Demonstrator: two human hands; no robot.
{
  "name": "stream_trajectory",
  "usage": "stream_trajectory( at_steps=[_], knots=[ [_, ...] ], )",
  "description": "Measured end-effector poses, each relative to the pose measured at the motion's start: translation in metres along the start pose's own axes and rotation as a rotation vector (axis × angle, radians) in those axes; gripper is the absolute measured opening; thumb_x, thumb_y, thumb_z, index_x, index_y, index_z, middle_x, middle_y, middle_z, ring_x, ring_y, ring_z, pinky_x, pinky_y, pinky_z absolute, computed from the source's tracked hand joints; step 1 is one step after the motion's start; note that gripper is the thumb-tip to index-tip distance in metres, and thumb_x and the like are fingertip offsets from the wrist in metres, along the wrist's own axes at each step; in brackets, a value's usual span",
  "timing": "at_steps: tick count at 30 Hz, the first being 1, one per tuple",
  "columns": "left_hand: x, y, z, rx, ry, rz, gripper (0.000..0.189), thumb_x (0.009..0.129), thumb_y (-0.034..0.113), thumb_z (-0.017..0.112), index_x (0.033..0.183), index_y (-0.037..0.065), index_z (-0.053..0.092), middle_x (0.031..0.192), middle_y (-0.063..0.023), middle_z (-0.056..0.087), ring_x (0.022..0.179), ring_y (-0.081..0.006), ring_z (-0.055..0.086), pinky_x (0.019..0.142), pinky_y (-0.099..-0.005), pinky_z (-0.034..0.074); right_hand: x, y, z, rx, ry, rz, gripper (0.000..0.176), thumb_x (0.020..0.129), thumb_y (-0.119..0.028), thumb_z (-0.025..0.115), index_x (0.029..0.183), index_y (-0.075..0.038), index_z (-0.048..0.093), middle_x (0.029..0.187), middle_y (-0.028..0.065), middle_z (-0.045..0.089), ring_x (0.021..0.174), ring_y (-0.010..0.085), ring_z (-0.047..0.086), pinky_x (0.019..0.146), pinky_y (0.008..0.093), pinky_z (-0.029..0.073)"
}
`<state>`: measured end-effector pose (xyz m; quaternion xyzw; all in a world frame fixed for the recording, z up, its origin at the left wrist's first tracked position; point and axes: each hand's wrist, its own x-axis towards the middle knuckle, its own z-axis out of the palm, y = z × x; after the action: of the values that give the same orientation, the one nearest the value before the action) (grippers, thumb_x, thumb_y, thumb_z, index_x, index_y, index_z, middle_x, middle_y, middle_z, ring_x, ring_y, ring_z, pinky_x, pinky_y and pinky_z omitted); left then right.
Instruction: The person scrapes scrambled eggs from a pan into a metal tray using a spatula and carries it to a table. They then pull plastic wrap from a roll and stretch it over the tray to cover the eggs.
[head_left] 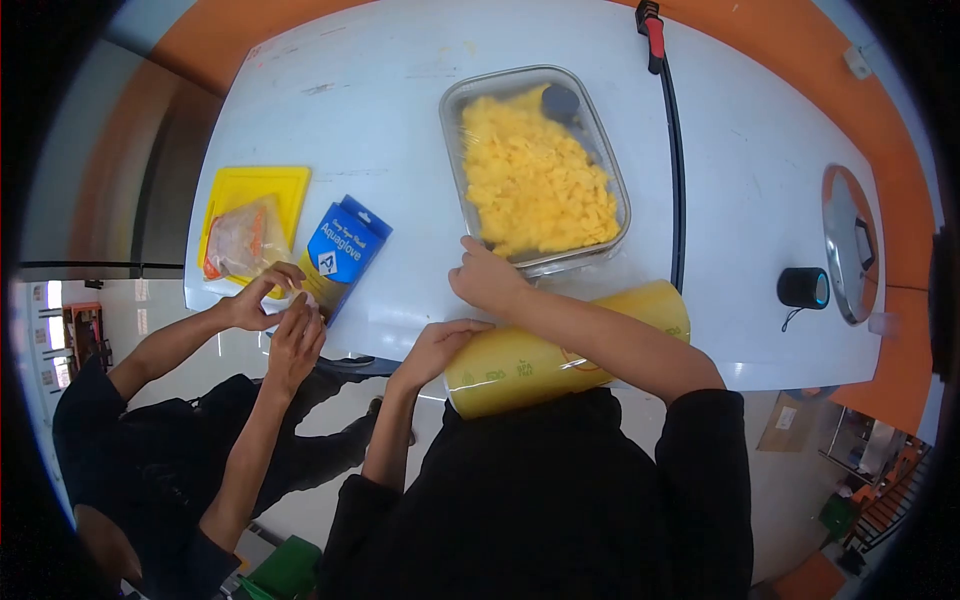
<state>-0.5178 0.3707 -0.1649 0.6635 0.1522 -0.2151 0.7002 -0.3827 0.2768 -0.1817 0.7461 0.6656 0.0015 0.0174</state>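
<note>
At six o'clock on the counter (390, 120), our left hand (438, 350) rests against a film roll (520, 372), its nine o'clock end; toward twelve, our right hand (490, 282) curls at a tray (601, 150) of yellow chunks (540, 185); whether either grips, we cannot tell

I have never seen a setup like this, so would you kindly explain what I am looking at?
No machine here: a person works barehanded, and the one picture comes from a camera on their head. The left hand lies on the left end of the roll; the right hand is at the near edge of the tray, its grip unclear. The tray holds yellow pieces. Also on the table are a box, a board under a bag, a speaker and a lid. A co-worker's hands show at left.
</note>
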Motion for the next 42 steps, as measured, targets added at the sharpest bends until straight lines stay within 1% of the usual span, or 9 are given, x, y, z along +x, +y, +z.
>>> stream_trajectory(
  at_steps=[5,8,14,17,19,25,32,34,42],
  knots=[
    [-0.003,0.003,0.002,0.083,0.025,0.029,0.030,0.087,0.008,0.039,0.106,-0.003,0.059,0.096,-0.0092,0.062,0.087,-0.0141,0.057,0.080,-0.0249,0.043,-0.010,0.008,-0.010,-0.031,0.015,-0.026,0.007,0.074,-0.014,0.054,0.068,-0.011,0.054,0.065,0.0018,0.059,0.072,0.0159,0.054,0.089,0.0307,0.031],
    [0.012,0.010,-0.016,0.217,-0.103,-0.047,0.030,0.087,0.013,0.041,0.106,-0.003,0.058,0.095,-0.0090,0.062,0.086,-0.0141,0.057,0.080,-0.0251,0.044,-0.042,0.018,-0.026,0.188,0.395,-0.216,0.011,0.076,-0.019,0.054,0.072,-0.009,0.053,0.080,0.0076,0.058,0.081,0.0179,0.053,0.085,0.0309,0.036],
    [0.073,0.020,-0.023,-0.038,-0.256,-0.348,0.039,0.084,0.036,0.053,0.103,0.003,0.060,0.092,-0.0068,0.063,0.084,-0.0128,0.058,0.075,-0.0227,0.045,-0.099,0.007,-0.050,0.779,-0.178,0.284,0.031,0.087,-0.031,0.045,0.098,-0.004,0.057,0.097,0.0107,0.056,0.096,0.0252,0.050,0.084,0.0367,0.039],
    [0.090,0.023,0.001,-0.094,-0.274,-0.340,0.035,0.083,0.030,0.058,0.103,0.002,0.059,0.095,-0.0083,0.062,0.086,-0.0143,0.059,0.071,-0.0238,0.048,-0.102,-0.005,-0.048,0.763,-0.118,0.310,0.045,0.089,-0.040,0.036,0.103,-0.003,0.058,0.106,0.0152,0.056,0.103,0.0297,0.050,0.087,0.0377,0.039],
    [0.089,0.019,0.017,-0.138,-0.058,-0.078,0.033,0.080,0.018,0.063,0.107,0.000,0.056,0.096,-0.0095,0.061,0.085,-0.0148,0.059,0.068,-0.0253,0.049,-0.103,-0.006,-0.052,0.745,-0.233,0.362,0.057,0.087,-0.050,0.034,0.106,-0.003,0.059,0.111,0.0174,0.055,0.107,0.0297,0.049,0.091,0.0377,0.037],
    [0.098,0.008,0.012,-0.026,-0.002,-0.147,0.031,0.079,0.010,0.060,0.104,-0.005,0.053,0.091,-0.0117,0.061,0.080,-0.0174,0.061,0.070,-0.0283,0.051,-0.064,0.011,-0.044,0.879,-0.591,0.372,0.070,0.082,-0.064,0.033,0.107,-0.005,0.060,0.119,0.0179,0.051,0.113,0.0311,0.045,0.095,0.0426,0.032],
    [0.094,0.027,0.007,-0.439,-0.259,-0.401,0.038,0.077,0.017,0.062,0.110,0.000,0.052,0.092,-0.0083,0.060,0.076,-0.0139,0.061,0.064,-0.0263,0.051,-0.078,-0.004,-0.041,0.760,-0.483,0.407,0.070,0.082,-0.065,0.033,0.121,-0.010,0.052,0.125,0.0206,0.042,0.118,0.0312,0.037,0.101,0.0389,0.026],
    [0.091,0.037,0.020,-0.153,-0.005,-0.358,0.032,0.078,0.013,0.060,0.106,0.001,0.054,0.091,-0.0081,0.061,0.073,-0.0137,0.061,0.061,-0.0249,0.050,-0.079,-0.007,-0.034,0.739,-0.323,0.411,0.070,0.082,-0.064,0.032,0.124,-0.010,0.049,0.126,0.0195,0.042,0.118,0.0316,0.037,0.102,0.0391,0.025],
    [0.099,0.010,0.003,-0.026,-0.010,-0.233,0.027,0.082,0.018,0.061,0.101,0.000,0.056,0.089,-0.0084,0.061,0.073,-0.0149,0.061,0.061,-0.0251,0.051,-0.133,0.025,-0.061,1.110,-0.077,0.530,0.052,0.083,-0.047,0.051,0.109,-0.003,0.057,0.110,0.0146,0.053,0.105,0.0304,0.048,0.092,0.0355,0.037]
  ],
)
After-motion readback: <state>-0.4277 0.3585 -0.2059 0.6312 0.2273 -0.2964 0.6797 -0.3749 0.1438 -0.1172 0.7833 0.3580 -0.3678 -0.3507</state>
